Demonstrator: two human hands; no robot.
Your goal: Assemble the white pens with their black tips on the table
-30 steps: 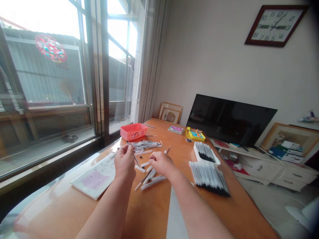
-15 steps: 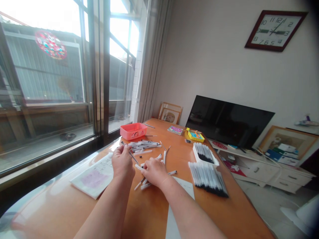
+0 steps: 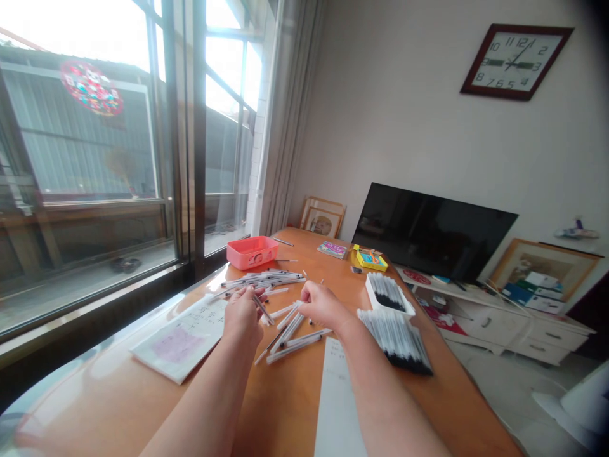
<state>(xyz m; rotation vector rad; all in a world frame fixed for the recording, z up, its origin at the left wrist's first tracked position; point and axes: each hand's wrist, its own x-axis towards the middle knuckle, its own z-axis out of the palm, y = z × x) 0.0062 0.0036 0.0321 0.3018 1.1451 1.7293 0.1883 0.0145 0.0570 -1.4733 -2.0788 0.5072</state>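
Observation:
My left hand [image 3: 243,312] is closed in a pinch, with a thin dark pen refill [image 3: 262,310] sticking out toward the right. Across from it, my right hand [image 3: 324,306] has its fingers pressed together at the upper ends of some loose white pens [image 3: 291,331]. What those fingertips grip, if anything, is hidden. Behind both hands spreads a heap of white pens [image 3: 271,278] with dark tips. To the right, a row of clear pens with black caps [image 3: 397,339] lies side by side.
A white tray [image 3: 410,309] of black-capped pens stands beyond the row. A pink basket [image 3: 252,255] sits near the window. A notebook [image 3: 178,343] lies left, a paper sheet [image 3: 335,406] under my right forearm. A yellow box [image 3: 370,259] and a booklet [image 3: 332,249] lie farther back.
My right hand has moved right and up, away from my left hand, uncovering loose pens between them. My left hand has shifted slightly right and lower; its refill now points more steeply down.

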